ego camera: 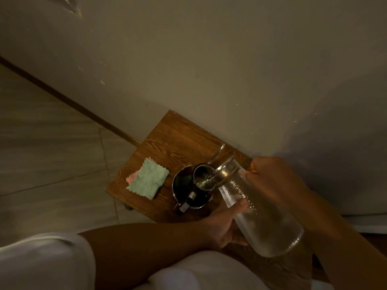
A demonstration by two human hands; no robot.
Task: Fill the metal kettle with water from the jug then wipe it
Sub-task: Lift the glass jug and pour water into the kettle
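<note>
A clear glass jug (pixel 263 218) with a metal collar is tilted, its mouth over the open metal kettle (pixel 189 190) on the small wooden table (pixel 167 141). My right hand (pixel 278 185) grips the jug near its neck from the far side. My left hand (pixel 225 223) cups the jug's body from below, the thumb lying on the glass. The kettle's lid is flipped open and its dark handle points toward me. A folded green and pink cloth (pixel 147 178) lies on the table, left of the kettle.
The table stands against a pale wall (pixel 209 70). Grey floor tiles (pixel 41 153) spread to the left, bordered by a brown skirting strip (pixel 73 103). My white-clad knees (pixel 41 262) fill the lower edge.
</note>
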